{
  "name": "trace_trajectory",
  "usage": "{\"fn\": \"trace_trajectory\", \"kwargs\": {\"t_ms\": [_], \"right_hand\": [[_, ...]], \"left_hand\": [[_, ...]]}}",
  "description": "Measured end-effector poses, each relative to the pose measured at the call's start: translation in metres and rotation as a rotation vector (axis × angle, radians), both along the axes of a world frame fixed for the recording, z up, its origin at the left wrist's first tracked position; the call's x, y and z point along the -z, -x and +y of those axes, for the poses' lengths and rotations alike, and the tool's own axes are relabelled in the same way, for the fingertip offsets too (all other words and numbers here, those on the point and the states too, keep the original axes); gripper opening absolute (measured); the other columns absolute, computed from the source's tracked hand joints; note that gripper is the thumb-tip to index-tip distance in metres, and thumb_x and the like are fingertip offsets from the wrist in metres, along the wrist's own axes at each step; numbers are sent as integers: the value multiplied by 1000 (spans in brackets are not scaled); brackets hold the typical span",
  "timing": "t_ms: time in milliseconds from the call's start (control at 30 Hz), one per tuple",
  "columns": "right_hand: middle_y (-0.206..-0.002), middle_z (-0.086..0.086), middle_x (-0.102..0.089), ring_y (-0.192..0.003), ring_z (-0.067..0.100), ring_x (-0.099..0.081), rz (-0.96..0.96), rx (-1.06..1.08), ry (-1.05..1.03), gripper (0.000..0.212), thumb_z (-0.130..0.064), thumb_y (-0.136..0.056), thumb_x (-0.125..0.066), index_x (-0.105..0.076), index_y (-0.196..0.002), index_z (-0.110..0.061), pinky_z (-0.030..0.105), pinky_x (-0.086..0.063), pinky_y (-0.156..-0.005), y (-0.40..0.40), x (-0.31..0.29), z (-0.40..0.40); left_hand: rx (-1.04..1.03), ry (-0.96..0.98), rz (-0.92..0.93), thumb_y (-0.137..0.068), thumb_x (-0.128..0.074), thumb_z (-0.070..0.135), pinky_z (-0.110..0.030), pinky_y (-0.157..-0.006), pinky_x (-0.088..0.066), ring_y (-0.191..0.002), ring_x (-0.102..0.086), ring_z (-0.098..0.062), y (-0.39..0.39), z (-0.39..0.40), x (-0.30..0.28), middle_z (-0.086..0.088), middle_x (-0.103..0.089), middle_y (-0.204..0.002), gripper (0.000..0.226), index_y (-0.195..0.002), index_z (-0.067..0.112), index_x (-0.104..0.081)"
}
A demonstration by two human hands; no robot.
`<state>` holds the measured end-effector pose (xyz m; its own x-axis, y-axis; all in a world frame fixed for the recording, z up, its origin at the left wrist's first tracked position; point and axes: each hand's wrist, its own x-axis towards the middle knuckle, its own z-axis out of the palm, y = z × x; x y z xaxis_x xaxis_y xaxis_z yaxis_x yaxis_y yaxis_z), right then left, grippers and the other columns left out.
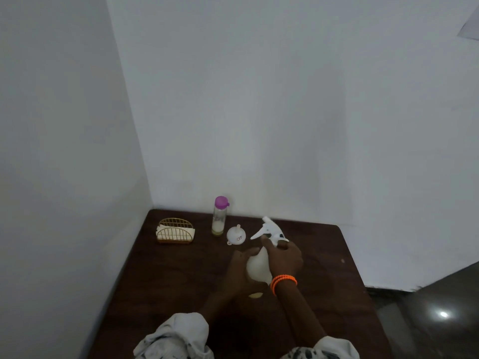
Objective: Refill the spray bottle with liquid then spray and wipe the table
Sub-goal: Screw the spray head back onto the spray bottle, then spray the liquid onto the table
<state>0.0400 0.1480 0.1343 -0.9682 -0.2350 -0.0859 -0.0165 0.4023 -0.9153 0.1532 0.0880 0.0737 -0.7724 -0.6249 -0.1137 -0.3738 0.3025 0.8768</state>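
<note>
A white spray bottle (258, 266) stands tilted over the middle of the dark wooden table (166, 281). My left hand (239, 270) grips its body from the left. My right hand (283, 257), with orange bands at the wrist, is curled round the neck just below the white trigger head (269, 228). A clear refill bottle (219, 216) with a purple cap and a little pale liquid at its bottom stands near the back wall. A small white funnel (236, 235) lies on the table between that bottle and the sprayer.
A gold wire holder (176, 230) with white napkins sits at the back left of the table. White walls close in the table's left and back sides. The floor drops away to the right of the table's edge.
</note>
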Motion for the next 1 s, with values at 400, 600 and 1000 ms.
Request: {"fn": "trace_trajectory", "kwargs": {"t_ms": [400, 600, 1000], "right_hand": [[-91, 6, -77, -85, 21, -74, -403, -243, 201, 38, -32, -70, -90, -74, -99, -13, 35, -61, -74, -18, 36, 53], [-62, 7, -67, -60, 18, -64, -440, -123, 67, 42, -38, -72, -87, -71, -73, 1, 28, -55, -58, -36, 68, 75], [-74, 10, -74, -74, 25, -72, -483, 62, -95, 45, -52, -68, -87, -71, -72, -11, 41, -61, -73, -56, 100, 96]], "left_hand": [[203, -467, -253, -62, -94, 31, -30, -100, -49, -121, -50, -8, -28, 38, 14, 16, -49, -131, 91, -138, 32, -45], [299, -725, -322, -75, -83, 12, -36, -104, -50, -116, -62, -12, -47, 66, 32, 5, -67, -125, 62, -129, 29, -57], [380, -806, -513, -81, -77, 7, -30, -103, -47, -109, -56, -8, -57, 77, 41, 9, -61, -118, 48, -121, 25, -57]]}}
